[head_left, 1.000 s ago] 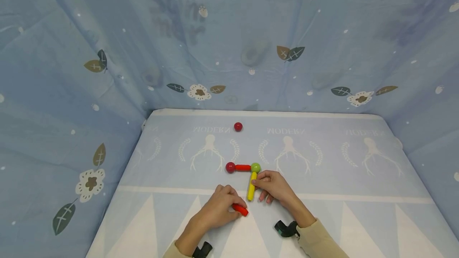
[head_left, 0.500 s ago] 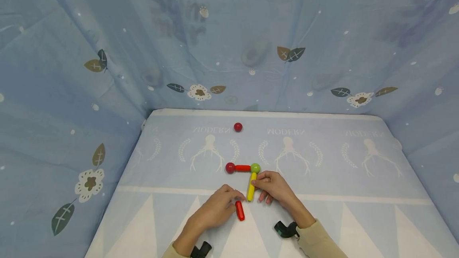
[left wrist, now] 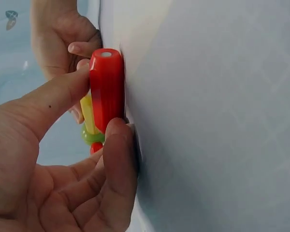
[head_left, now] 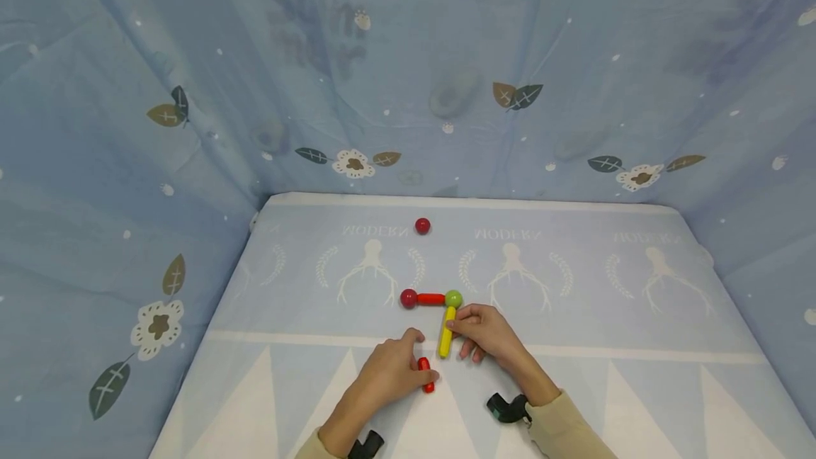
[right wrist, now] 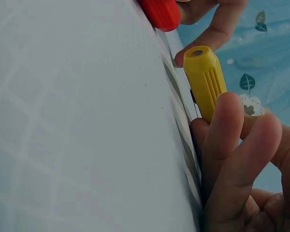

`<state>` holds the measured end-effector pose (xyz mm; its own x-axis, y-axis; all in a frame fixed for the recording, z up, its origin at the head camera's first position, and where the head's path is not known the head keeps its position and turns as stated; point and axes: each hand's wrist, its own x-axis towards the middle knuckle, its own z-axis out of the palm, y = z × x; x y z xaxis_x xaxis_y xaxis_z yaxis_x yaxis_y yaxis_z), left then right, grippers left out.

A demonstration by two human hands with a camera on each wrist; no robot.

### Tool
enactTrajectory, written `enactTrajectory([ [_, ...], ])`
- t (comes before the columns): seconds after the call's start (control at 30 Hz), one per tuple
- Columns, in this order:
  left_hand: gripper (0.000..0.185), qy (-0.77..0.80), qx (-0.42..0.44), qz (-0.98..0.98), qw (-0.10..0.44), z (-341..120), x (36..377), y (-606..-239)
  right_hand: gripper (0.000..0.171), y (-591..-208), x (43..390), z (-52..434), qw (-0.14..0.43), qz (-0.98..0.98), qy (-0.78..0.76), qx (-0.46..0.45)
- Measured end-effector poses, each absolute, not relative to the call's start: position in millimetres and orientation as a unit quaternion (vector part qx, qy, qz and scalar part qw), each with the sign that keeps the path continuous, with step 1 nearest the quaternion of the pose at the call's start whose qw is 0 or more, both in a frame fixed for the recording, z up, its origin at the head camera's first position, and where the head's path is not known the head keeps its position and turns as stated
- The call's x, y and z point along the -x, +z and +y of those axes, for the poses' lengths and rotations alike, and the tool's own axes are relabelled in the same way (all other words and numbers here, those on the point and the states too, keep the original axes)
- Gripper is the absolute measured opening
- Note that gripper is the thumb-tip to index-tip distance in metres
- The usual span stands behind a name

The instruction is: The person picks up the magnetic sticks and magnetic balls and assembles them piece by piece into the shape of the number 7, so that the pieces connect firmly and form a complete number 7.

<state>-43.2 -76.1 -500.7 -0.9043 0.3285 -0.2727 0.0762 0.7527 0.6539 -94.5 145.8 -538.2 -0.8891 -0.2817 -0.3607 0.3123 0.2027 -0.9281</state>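
Note:
My left hand [head_left: 390, 372] has its thumb laid across a loose red magnetic stick [left wrist: 106, 92] and a fingertip at the stick's far end. Its index finger reaches out past that end in the head view. My right hand [head_left: 486, 331] pinches a yellow magnetic stick [right wrist: 203, 79] between thumb and fingers, low over the table. The yellow stick's far end meets a green ball [head_left: 453, 299]. From that ball a second red stick [head_left: 431, 299] runs left to a dark red ball [head_left: 409, 298], forming an L. Metal tips show on the near ends of the loose red and yellow sticks.
Another dark red ball [head_left: 423, 226] lies apart toward the back of the table. A patterned cloth [head_left: 574, 282] covers the tabletop. Blue flowered curtains [head_left: 408, 76] rise behind and at both sides. A black wrist device [head_left: 508, 408] sits by the right sleeve.
My left hand let go of the loose red stick, which turned to lie more lengthwise, and then brought its thumb over it again. The right hand and the joined pieces stayed in place.

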Motion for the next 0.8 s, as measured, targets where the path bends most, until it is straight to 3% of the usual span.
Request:
enactTrajectory([
  [0.4,0.057,0.4,-0.088,0.88,0.241,-85,46,-500,0.035,-539,94,145,0.234,0.741,-0.629,-0.016],
  [0.8,0.071,0.503,-0.085,0.803,0.309,-90,52,-508,0.035,-538,95,145,0.24,0.74,-0.628,-0.019],
])
